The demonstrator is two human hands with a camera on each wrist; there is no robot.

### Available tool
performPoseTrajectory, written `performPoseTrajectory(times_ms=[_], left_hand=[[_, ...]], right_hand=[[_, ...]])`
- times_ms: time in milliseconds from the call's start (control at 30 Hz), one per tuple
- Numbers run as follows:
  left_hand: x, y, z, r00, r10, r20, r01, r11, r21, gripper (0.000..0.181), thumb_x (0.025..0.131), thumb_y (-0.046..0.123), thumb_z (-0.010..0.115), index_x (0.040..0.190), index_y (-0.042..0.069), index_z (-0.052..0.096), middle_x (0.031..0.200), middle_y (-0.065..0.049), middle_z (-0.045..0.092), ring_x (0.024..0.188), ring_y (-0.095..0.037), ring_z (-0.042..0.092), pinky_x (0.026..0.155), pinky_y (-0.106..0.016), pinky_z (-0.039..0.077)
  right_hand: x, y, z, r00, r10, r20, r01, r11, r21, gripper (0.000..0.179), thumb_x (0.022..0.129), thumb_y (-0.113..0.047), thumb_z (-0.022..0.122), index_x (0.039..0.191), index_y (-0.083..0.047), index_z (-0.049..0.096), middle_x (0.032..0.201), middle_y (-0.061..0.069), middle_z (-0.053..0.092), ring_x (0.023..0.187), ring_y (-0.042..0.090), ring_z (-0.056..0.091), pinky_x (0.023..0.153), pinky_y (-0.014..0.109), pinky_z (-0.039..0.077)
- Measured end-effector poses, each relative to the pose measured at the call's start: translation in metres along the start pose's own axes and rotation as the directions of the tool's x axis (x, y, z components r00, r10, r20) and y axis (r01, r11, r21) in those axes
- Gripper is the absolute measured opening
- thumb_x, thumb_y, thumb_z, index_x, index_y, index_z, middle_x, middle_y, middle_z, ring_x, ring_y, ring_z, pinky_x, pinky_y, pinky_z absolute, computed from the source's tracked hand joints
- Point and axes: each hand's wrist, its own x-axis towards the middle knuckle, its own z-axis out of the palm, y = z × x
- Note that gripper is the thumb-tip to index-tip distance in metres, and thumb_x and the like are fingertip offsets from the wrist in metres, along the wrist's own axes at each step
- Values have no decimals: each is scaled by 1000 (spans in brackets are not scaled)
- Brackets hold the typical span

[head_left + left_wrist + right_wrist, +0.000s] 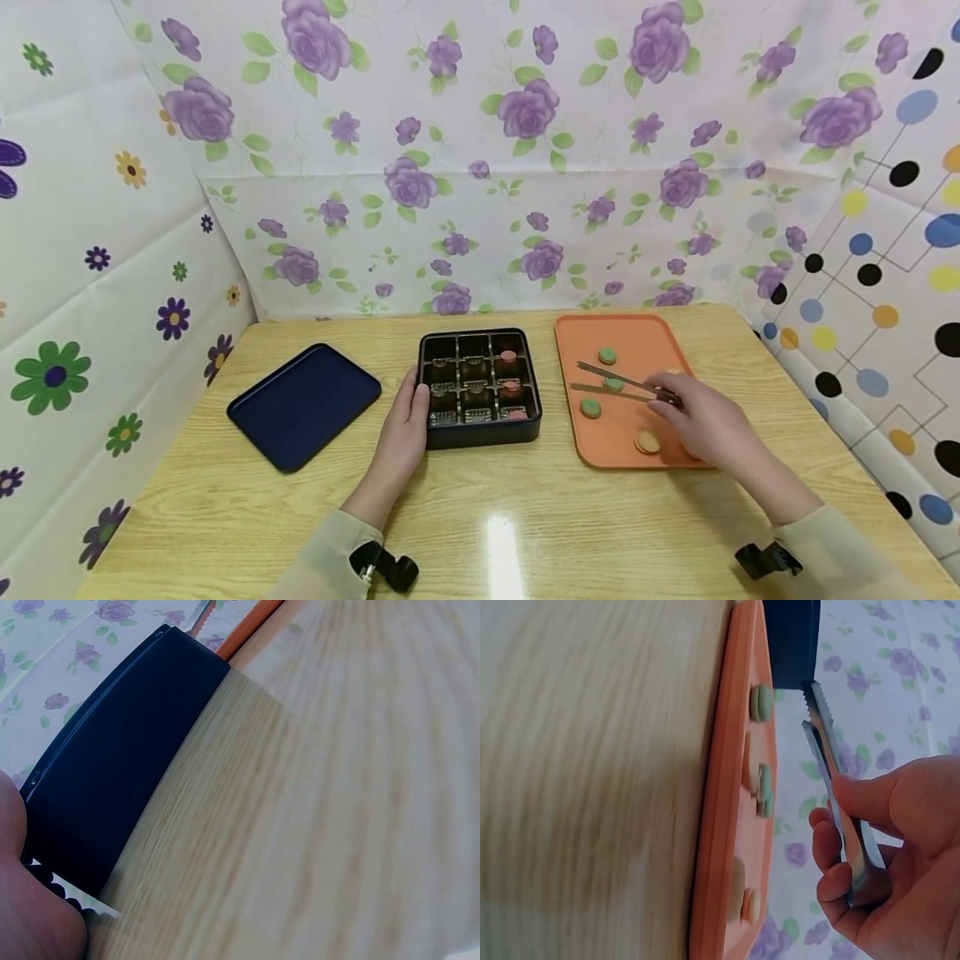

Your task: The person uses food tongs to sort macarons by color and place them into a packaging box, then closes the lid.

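In the head view, my left hand (405, 429) presses against the left side of a black divided box (483, 435), fingers along its wall and thumb at the rim. Pink macarons (508, 356) sit in the box's right column; the other compartments show bare plastic lining. My right hand (708, 421) grips metal tongs (626, 379), also seen as serrated tongs (844, 802) in the right wrist view. Their tips are spread, with nothing between them, above an orange tray (626, 329). Green macarons (591, 408) and tan macarons (648, 442) lie on that tray, one partly behind the right hand.
A dark blue tray or lid (303, 408) lies angled at the left of the wooden table (465, 508). Patterned cloth (480, 167) stands as a wall behind the table and along both sides.
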Motion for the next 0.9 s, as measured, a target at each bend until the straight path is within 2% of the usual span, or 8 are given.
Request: performPoseTrajectory(times_ms=[133,267,533,900], left_hand=[[1,0,0,1000,-2,4,2,1000,-2,66,123,48,33,180,23,12,184,-3,12,169,-32,10,134,-61,15],[0,1,0,1000,5,7,-5,1000,-4,67,123,48,33,180,21,12,184,-4,12,169,-32,10,133,-62,16],[-1,0,-1,1000,28,-6,-28,1000,3,80,118,65,31,180,18,14,184,-9,15,168,-37,13,132,-65,18],[-2,0,1,1000,26,-6,-26,1000,-3,74,120,57,32,180,17,15,184,-10,14,169,-36,11,133,-63,16]], right_hand=[[-7,7,-5,1000,5,12,-5,1000,2,28,112,-17,70,139,-10,73,113,4,75,85,16,64,66,37,48],[-12,13,-8,1000,-9,21,9,1000,0,29,111,-15,72,139,-8,73,108,0,74,86,15,63,68,37,49],[-21,23,-6,998,-39,40,39,999,-7,26,108,-12,75,134,-8,75,102,-5,72,86,11,64,68,36,51],[-23,28,-3,997,-55,62,55,998,-4,26,106,-12,77,131,-8,76,101,-7,72,86,10,64,67,34,51]])
